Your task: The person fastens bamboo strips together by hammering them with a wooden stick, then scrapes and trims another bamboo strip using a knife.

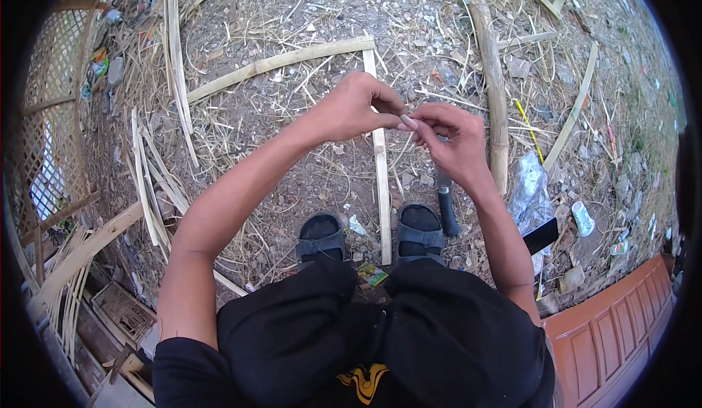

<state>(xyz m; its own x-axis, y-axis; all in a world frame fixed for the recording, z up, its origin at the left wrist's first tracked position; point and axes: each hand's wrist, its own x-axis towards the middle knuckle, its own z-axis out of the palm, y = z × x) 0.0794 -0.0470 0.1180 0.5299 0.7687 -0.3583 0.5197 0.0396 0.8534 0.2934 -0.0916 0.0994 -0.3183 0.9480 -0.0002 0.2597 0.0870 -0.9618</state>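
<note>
Both hands meet in front of me above the littered ground, fingertips pinched close together. My left hand (357,108) reaches across from the left, its thumb and forefinger closed. My right hand (457,141) is curled, with its thumb against the fingers and its tips touching or nearly touching the left ones. Whatever lies between the fingertips is too small to make out. Below the hands, a pale wooden strip (382,189) runs between my sandals. A tool with a black handle (447,213) lies under my right forearm, its far end partly hidden by the hand.
Another pale strip (278,64) lies ahead on the left. A bamboo pole (490,93) stretches along the right, near a clear plastic bag (531,192), a dark flat object (541,237) and a crushed cup (583,219). Split strips (150,174) pile up at left; an orange-brown panelled board (607,327) lies lower right.
</note>
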